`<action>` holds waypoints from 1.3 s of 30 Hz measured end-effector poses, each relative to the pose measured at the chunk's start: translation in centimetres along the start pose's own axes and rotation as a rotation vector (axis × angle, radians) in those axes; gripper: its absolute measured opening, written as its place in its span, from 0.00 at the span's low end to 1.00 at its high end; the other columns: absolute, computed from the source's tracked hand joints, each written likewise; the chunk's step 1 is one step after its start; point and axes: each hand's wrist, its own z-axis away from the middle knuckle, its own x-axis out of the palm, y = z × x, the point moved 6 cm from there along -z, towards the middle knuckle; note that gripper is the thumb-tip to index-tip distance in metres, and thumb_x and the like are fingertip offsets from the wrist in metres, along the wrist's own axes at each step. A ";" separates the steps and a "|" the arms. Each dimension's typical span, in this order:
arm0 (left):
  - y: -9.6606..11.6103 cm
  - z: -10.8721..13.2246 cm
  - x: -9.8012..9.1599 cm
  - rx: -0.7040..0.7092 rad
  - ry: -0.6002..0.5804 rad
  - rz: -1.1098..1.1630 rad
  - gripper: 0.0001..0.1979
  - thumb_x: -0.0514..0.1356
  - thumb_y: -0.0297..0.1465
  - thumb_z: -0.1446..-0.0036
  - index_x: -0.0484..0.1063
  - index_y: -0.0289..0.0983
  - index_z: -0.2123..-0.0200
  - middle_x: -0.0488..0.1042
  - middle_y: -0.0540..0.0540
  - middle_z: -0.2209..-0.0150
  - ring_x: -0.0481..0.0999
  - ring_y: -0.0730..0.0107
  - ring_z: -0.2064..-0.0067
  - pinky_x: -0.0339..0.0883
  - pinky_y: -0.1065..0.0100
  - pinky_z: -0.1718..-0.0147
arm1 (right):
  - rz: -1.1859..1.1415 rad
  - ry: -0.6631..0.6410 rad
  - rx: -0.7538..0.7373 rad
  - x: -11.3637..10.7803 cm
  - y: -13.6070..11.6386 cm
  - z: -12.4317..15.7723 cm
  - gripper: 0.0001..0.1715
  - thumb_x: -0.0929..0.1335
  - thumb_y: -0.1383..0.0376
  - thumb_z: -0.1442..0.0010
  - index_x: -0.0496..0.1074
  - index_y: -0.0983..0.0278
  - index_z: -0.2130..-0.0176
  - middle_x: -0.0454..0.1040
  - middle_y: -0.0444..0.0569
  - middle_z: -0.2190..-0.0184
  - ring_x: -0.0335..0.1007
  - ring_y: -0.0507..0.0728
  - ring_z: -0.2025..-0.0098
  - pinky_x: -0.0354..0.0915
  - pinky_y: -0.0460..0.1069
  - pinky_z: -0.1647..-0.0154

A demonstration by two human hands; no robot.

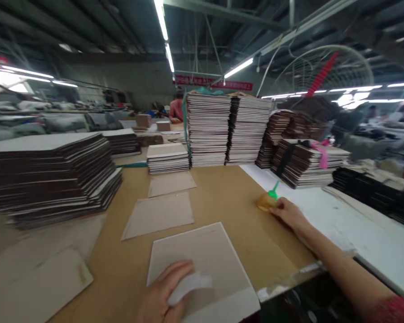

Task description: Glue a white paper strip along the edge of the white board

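My left hand (166,291) is closed around a small white piece, paper or cloth (191,286), above a pale square panel (202,251) at the table's near edge. Its motion blur hides whether the fingers touch the panel. Out to the right, my right hand (291,215) has its fingers closed on the side of a squeeze bottle (265,202) with amber contents and a green nozzle. The bottle leans on the brown tabletop (229,193). Beyond the square panel lie two more flat pale panels, a larger one (161,214) and a smaller one (171,183).
Tall panel stacks (208,130) stand at the back, with a low stack (168,158) before them. A big dark-edged stack (54,175) fills the left side. Tied bundles (303,161) sit on the white surface (323,211) at right. A person (177,110) is far behind.
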 end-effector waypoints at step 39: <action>-2.9 3.7 -2.1 -0.775 0.160 0.616 0.30 0.59 0.58 0.52 0.73 0.36 0.63 0.60 0.57 0.91 0.52 0.76 0.87 0.45 0.74 0.85 | -0.306 -0.790 0.075 11.4 -10.2 13.1 0.31 0.68 0.37 0.50 0.69 0.62 0.75 0.65 0.42 0.83 0.48 0.47 0.83 0.41 0.45 0.83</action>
